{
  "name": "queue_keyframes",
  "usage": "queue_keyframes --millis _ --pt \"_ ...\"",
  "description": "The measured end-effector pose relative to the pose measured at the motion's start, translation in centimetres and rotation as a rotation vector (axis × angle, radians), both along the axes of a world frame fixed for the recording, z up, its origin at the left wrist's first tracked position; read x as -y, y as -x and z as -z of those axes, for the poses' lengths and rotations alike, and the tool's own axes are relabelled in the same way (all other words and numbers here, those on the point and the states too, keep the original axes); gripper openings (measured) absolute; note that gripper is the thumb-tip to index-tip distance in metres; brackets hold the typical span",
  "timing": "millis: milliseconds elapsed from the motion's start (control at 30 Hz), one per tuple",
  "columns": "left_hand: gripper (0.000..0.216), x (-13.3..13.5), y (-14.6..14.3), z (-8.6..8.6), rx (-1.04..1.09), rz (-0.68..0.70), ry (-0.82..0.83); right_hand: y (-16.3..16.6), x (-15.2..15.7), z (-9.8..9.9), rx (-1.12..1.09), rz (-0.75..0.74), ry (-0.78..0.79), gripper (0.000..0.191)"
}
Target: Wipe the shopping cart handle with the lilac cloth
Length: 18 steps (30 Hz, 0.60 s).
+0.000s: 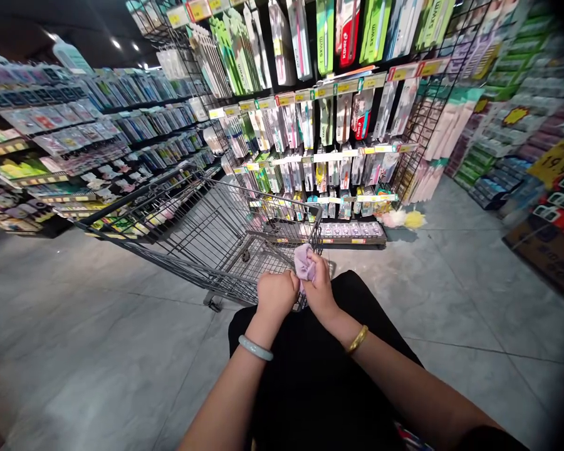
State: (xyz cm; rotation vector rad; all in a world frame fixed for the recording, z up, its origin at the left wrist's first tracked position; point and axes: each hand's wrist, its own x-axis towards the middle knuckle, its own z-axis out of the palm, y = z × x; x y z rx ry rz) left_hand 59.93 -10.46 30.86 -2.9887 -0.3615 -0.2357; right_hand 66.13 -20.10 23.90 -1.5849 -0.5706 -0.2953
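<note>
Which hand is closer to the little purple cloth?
Right. The right hand pinches the purple cloth, which sticks up from its fingers. The left hand is a closed fist just left of the cloth, close beside it; whether it touches is unclear.

I saw the grey tiled floor (pixel 98 351) bearing a wire shopping cart (pixel 202 232) near me, a toothbrush rack (pixel 319 156) beyond, a cardboard box (pixel 545 254) far right.

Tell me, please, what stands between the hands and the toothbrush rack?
Head view: a wire shopping cart separates left hand and right hand from the toothbrush rack.
</note>
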Motion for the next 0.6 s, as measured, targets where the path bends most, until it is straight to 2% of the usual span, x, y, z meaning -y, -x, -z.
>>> queue_keyframes --millis 100,167,200,233,300,367,433,500,600 --pt "0.052 0.3 -0.1 0.0 0.004 -0.014 -0.015 0.2 0.0 4.0 -0.007 0.069 0.029 0.039" --pt "0.052 0.3 -0.2 0.1 0.013 -0.015 -0.021 0.4 -0.3 6.6 -0.174 0.100 0.051 0.041" --pt "0.051 0.3 -0.3 0.1 0.021 -0.012 -0.022 0.6 -0.4 7.1 -0.252 0.098 0.049 0.042" --pt "0.051 0.3 -0.3 0.2 0.030 -0.009 -0.026 0.7 -0.5 7.1 -0.307 0.081 0.038 0.043" --pt "0.049 0.1 -0.4 0.4 0.049 -0.003 -0.038 0.9 -0.5 5.3 -0.319 0.028 -0.009 0.044" --pt "0.047 0.0 -0.5 0.6 0.060 0.008 -0.048 0.9 -0.3 2.6 -0.229 -0.010 -0.051 0.042" --pt "0.044 0.0 -0.6 0.8 0.067 0.026 -0.058 0.7 0.0 1.3 -0.116 -0.018 -0.056 0.038" --pt "0.043 0.1 -0.7 0.9 0.080 0.037 -0.073 0.6 0.2 2.0 -0.076 -0.001 -0.035 0.035" --pt "0.046 0.3 -0.9 1.0 0.102 0.011 -0.082 0.9 0.2 4.9 -0.214 0.031 0.009 0.036"
